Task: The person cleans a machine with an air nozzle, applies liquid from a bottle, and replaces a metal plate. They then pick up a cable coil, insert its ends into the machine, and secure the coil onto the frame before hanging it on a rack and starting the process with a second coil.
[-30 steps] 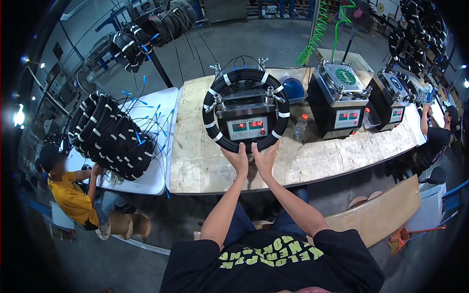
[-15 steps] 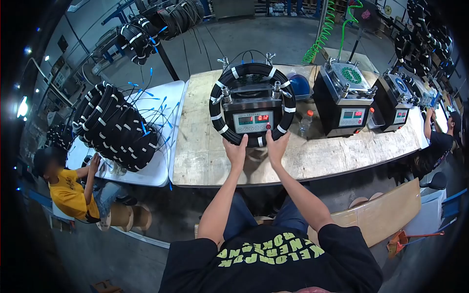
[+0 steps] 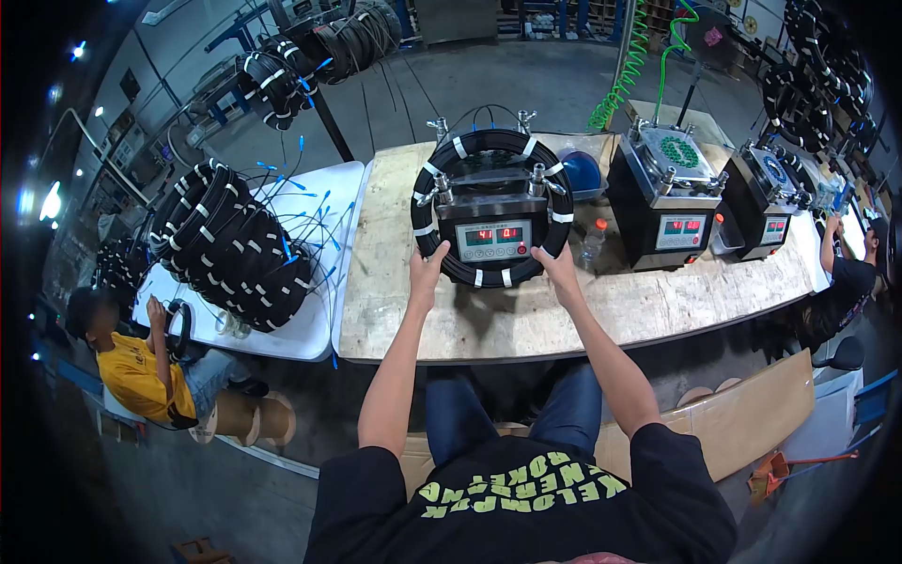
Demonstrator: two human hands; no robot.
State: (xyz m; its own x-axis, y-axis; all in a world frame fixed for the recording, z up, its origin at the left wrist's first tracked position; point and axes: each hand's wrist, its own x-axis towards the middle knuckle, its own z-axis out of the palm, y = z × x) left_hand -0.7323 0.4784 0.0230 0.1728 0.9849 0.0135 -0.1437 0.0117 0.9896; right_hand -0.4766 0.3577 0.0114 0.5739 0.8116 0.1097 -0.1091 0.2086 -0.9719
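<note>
A coil of black cable (image 3: 494, 140), bound at intervals with white bands, stands upright in front of a test machine (image 3: 540, 209) on the plywood table. My left hand (image 3: 426, 275) grips its lower left side, and my right hand (image 3: 560, 270) its lower right. Through the ring shows the machine's display panel (image 3: 493, 241) with lit red digits. Thin cables arch above the coil toward the machine's top, where metal clamps (image 3: 438, 127) stick up. Where the cable ends go is hidden behind the coil.
Left, a white table (image 3: 346, 211) bears stacked black coils (image 3: 230, 249) with blue-tipped leads. A person in yellow (image 3: 141, 376) sits beside it holding a black coil. Rightward are a small bottle (image 3: 594, 242), a blue bowl (image 3: 580, 170) and two more machines (image 3: 665, 202). Another person (image 3: 850, 282) works far right.
My hands have moved apart, from the coil's bottom up to its lower sides. Digits on the display have changed. The person in yellow now has a black coil visible in the hands.
</note>
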